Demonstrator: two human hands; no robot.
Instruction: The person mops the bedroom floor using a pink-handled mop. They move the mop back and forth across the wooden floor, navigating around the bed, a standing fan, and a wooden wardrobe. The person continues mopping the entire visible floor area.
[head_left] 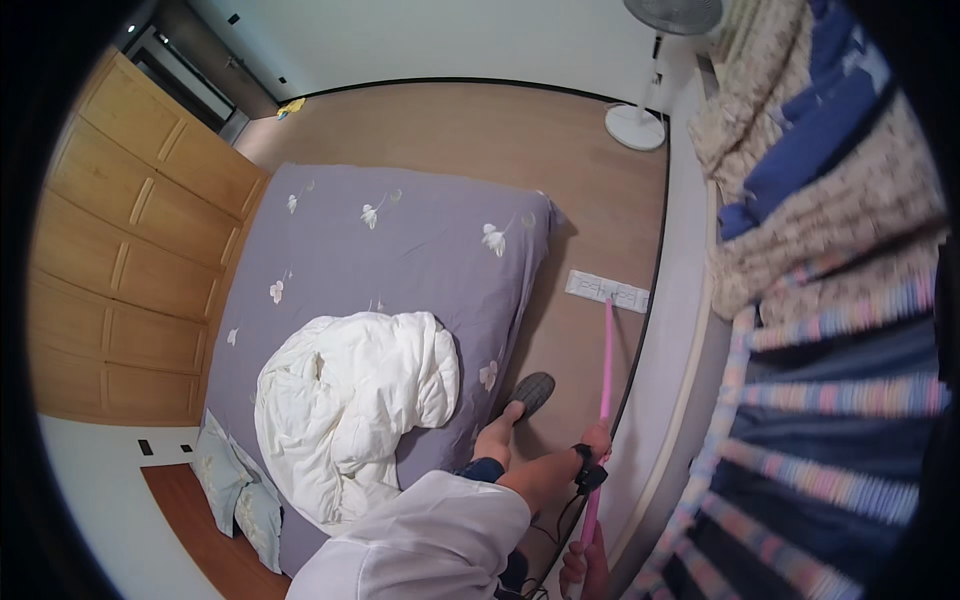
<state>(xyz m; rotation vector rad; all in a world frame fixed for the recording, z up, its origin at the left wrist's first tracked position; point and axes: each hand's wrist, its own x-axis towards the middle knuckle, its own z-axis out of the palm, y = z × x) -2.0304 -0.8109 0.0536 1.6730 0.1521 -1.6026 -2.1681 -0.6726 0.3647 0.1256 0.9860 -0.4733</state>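
Both my hands are closed round the pink pole of a flat mop (pixel 608 355). My left hand (pixel 597 438), with a dark band at its wrist, grips the pole partway along. Lower down, by the picture's bottom edge, my right hand (pixel 584 567) is wrapped round the handle's near end. The mop's long, pale, flat head (pixel 582 285) lies on the brown floor (pixel 590 235), crosswise between the bed and the wall at the right. My foot in a dark grey slipper (pixel 536 393) stands beside the bed.
A purple flowered bed (pixel 400 260) with a bunched white quilt (pixel 350 385) stands at the left. Behind it are wooden wardrobes (pixel 140 240). A white standing fan (pixel 635 128) is at the far right. Patterned fabric (pixel 760 110) and a striped rail frame (pixel 830 395) line the right side.
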